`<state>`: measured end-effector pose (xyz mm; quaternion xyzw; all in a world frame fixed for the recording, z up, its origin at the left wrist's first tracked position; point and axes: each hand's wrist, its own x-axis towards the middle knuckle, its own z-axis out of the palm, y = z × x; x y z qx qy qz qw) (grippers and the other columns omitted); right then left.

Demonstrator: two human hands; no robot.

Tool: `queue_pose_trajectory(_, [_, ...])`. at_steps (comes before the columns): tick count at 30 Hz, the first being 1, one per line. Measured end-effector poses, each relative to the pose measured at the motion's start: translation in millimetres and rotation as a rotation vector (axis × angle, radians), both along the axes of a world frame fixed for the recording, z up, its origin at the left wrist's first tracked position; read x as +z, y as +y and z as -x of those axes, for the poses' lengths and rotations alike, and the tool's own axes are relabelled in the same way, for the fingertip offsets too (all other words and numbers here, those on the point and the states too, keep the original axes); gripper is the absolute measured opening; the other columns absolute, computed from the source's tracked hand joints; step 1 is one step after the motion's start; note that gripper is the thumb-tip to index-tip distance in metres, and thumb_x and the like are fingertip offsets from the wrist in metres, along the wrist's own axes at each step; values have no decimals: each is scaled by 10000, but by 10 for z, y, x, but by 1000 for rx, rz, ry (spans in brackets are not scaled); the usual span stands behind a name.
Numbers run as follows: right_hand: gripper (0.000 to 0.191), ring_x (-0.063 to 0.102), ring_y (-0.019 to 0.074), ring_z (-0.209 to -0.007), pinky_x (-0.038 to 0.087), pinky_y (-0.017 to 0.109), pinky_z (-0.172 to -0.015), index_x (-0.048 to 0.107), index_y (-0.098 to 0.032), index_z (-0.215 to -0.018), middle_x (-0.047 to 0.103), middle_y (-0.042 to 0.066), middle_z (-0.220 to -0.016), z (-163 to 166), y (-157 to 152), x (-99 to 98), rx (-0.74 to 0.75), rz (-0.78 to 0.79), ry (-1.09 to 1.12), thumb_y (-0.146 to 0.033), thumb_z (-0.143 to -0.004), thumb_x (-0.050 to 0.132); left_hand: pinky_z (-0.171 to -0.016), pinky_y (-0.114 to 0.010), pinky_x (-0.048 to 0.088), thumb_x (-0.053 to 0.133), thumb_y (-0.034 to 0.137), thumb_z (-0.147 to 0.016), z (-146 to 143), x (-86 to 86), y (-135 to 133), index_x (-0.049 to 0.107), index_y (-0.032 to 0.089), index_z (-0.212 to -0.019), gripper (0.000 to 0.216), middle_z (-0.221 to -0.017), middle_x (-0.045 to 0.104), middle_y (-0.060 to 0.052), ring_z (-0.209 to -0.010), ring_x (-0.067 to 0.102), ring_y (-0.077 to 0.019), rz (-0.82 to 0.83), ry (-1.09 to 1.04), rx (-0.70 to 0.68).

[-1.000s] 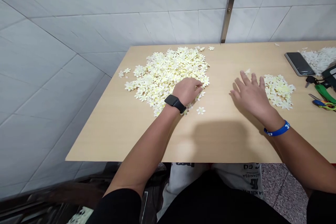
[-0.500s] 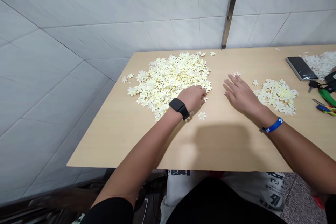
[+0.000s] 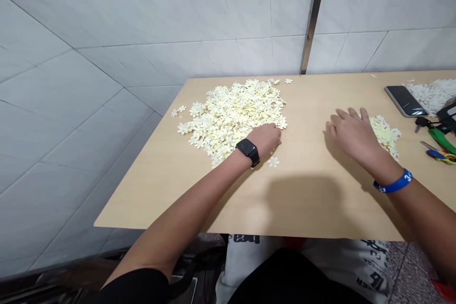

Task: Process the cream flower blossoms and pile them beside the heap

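A large pile of small pale-yellow flowers spreads over the left part of the table. At its right front edge rests my left hand, wearing a black watch, its fingers closed and curled down; whatever they hold is hidden. One loose flower lies just in front of that hand. My right hand, with a blue wristband, is open, palm down and fingers spread. It hovers beside a smaller pile of flowers and covers part of it.
The wooden table meets a tiled wall at the back. Toward the right lie a phone, a heap of thin white pieces, keys and scissors. A few stray flowers sit left of the big pile.
My right hand has moved right, from between the piles to over the smaller one. The left hand stays at the big pile's edge. The view has tilted slightly upward.
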<state>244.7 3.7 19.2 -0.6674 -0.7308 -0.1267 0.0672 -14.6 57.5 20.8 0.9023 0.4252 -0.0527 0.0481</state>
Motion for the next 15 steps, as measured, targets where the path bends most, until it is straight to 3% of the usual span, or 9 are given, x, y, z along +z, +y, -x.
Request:
queue_pose_trajectory(3, [377, 582, 366, -1305, 311, 636, -1173, 737, -134, -1126, 672, 184, -1372, 256, -130, 16, 181, -44, 157, -258, -1015, 399, -810, -348, 510, 435, 167, -1002, -30, 12, -40, 703, 64, -1044, 290, -1067, 677, -172, -987, 681, -276, -83, 74, -32])
queue_pose_trajectory(6, [345, 631, 326, -1258, 374, 582, -1160, 741, -149, -1118, 710, 159, -1318, 440, -138, -89, 309, -16, 320, -270, -1014, 434, -869, -360, 525, 437, 68, -959, -41, 27, -59, 697, 38, -1062, 281, -1068, 678, -198, -1041, 681, -292, -93, 44, -12])
queue_pose_trajectory(11, [293, 687, 282, -1133, 520, 450, -1022, 726, -159, -1091, 755, 137, -1183, 557, -96, -296, 345, 12, 601, -256, -996, 466, -903, -361, 553, 445, 22, -938, -51, 29, 17, 710, 69, -992, 274, -1019, 718, -172, -985, 706, -254, -26, -132, 100])
queue_pose_trajectory(14, [238, 704, 257, -1056, 548, 422, -952, 702, -185, -1087, 759, 116, -1120, 619, -100, -318, 273, 37, 814, -266, -971, 510, -969, -356, 558, 382, 119, -1017, -113, -36, 8, 676, 115, -1149, 322, -1124, 728, -136, -1066, 695, -213, -76, -336, 174])
queue_pose_trajectory(15, [221, 712, 243, -1006, 562, 407, -913, 687, -192, -1093, 759, 104, -1082, 641, -104, -311, 247, 56, 929, -287, -958, 540, -949, -336, 574, 447, 153, -1008, -147, -77, -22, 679, 134, -1155, 276, -1098, 745, -113, -1012, 711, -191, -5, -618, 229])
